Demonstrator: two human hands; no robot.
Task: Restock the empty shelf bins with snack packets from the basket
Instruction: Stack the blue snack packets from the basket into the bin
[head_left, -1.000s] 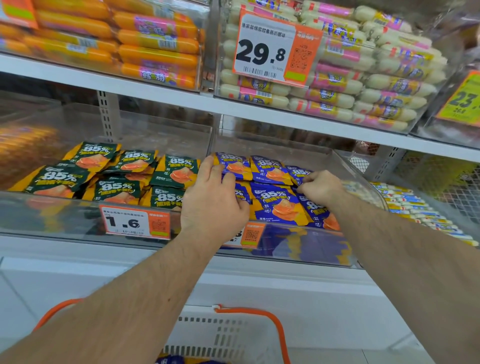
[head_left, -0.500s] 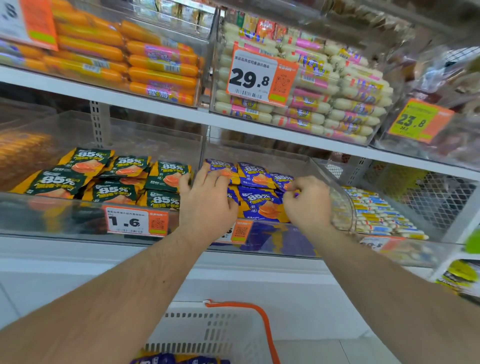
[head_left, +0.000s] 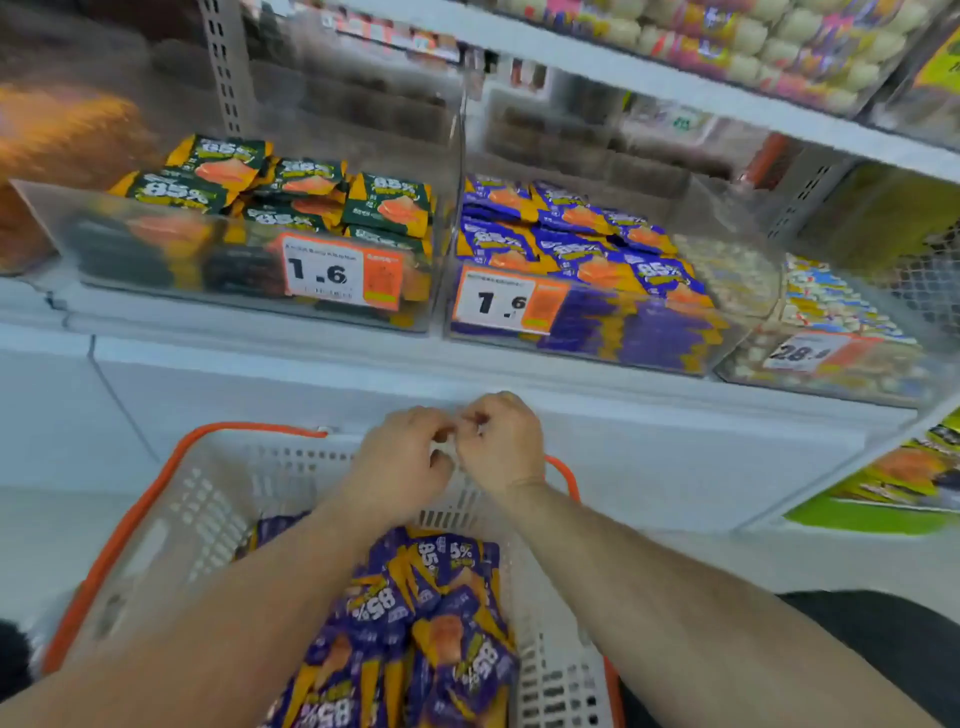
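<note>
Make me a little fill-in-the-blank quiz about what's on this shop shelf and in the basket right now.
1. The packets lying in the basket are mostly ____ in colour.
2. The price tag on the purple packets' bin reads ____.
3. The bin left of it holds ____ packets.
4. Both hands, left hand and right hand, hover above the ____.

Answers: purple; 1.6; green; basket

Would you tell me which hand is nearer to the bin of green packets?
Left. The left hand hangs over the basket, below the green-packet bin and off to its right; the right hand sits further right, under the purple-packet bin.
</note>
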